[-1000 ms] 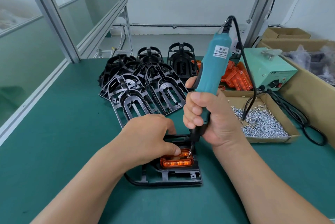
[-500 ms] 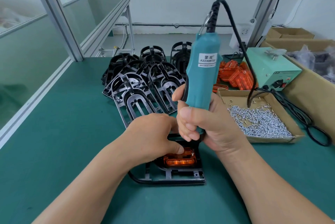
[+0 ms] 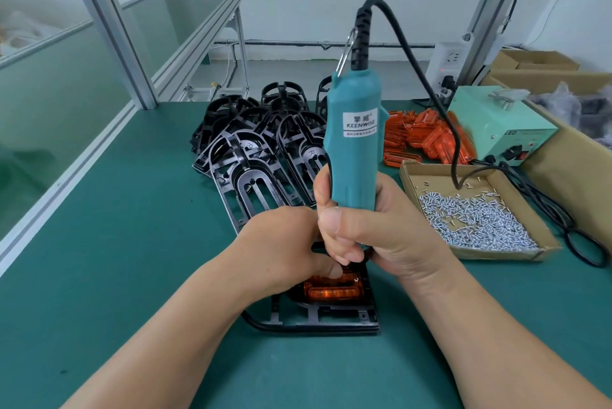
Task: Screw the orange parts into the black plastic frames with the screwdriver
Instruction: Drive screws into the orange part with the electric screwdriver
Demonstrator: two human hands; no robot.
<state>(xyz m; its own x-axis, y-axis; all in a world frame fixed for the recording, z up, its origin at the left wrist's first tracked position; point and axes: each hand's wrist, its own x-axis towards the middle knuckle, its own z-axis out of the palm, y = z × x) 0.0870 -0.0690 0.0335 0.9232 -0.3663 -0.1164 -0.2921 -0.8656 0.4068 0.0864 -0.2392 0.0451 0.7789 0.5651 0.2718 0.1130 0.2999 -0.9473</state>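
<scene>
- The work lies on a green desk point(image 3: 132, 276) under an aluminium stand, with a white wall behind.
- The orange part point(image 3: 332, 291) sits in the near end of one black frame point(image 3: 318, 319). This frame lies flat on the desk just in front of me, apart from the stock.
- My left hand point(image 3: 281, 246) is bent over the orange part, with the thumb tip pressing on its top edge. The other fingertips are hidden. I judge that the hand clamps the part so that it cannot turn or lift when the screw bites.
- My right hand point(image 3: 374, 236) is closed tightly round the lower body of the screwdriver point(image 3: 356, 150). The tool stands almost upright over the far side of the part, probably so that the bit enters the hole straight. The fingers hide the bit and the screw, so I cannot tell how deep the screw is.
- The cable point(image 3: 430, 77) rises from the top of the tool and falls to the right, away from both hands.
- The box of screws point(image 3: 407, 173) stands near the right hand. The pile of orange parts point(image 3: 427, 137) is behind it, and the stack of black frames point(image 3: 251, 157) is behind the left hand. I judge that all are placed for a short reach.
</scene>
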